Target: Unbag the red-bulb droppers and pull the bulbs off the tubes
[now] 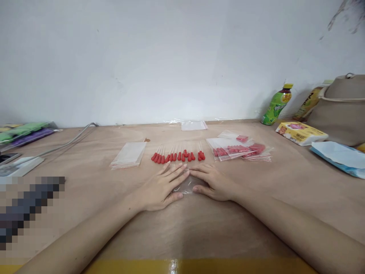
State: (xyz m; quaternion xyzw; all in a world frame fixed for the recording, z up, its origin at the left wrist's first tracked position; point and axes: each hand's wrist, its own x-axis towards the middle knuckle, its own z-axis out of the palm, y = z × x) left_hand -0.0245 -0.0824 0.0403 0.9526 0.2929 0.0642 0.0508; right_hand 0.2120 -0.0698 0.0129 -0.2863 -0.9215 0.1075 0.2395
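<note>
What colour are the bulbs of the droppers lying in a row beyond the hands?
The bulbs of the droppers are red, seen in the head view.

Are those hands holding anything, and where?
Both hands, left and right, lie flat on a clear bag, pressing it against the table. Nothing is gripped or lifted.

Soft, even, diffuse light filling scene; bright but slightly hazy, low contrast. White wall point(171, 57) looking washed out, faintly grey toward left. Shadows weak: only thin dark smudge lying under left hand point(159, 188) and right hand point(212, 182). Glare streak shining on glossy yellow strip point(182, 266) along near edge of worktop point(85, 182). Wide-angle distortion bending far edge and leaning bottle point(278, 104). Corners going soft; far-right top blurred. Pixelated block masking near-left area.
</note>
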